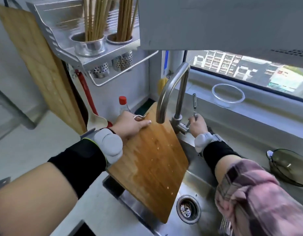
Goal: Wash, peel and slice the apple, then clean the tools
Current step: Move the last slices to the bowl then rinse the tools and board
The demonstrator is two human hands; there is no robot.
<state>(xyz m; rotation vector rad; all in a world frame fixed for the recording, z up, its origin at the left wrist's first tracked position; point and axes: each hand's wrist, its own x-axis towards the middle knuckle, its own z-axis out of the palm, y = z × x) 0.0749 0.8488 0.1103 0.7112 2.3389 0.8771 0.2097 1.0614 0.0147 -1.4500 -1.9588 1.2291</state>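
Left hand (pixel 130 125): grips the top edge of the cutting board (pixel 152 159) beside its metal hanging loop (pixel 138 116), thumb lying across the face.
Cutting board: wooden, tilted over the sink (pixel 195 188) — lower corner down near the drain (pixel 188 208), top end under the faucet (pixel 173 92) spout.
Right hand (pixel 197 124): fingers curled on the faucet lever (pixel 187 124), also holding a metal peeler (pixel 194 106) that points upward.
Apple: not visible.
Windowsill: clear glass bowl (pixel 228 97).
Bench, right: dark glass lid (pixel 290 167).

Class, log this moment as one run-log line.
left hand: holds cutting board over sink | right hand: on tap lever, holding peeler | water: off
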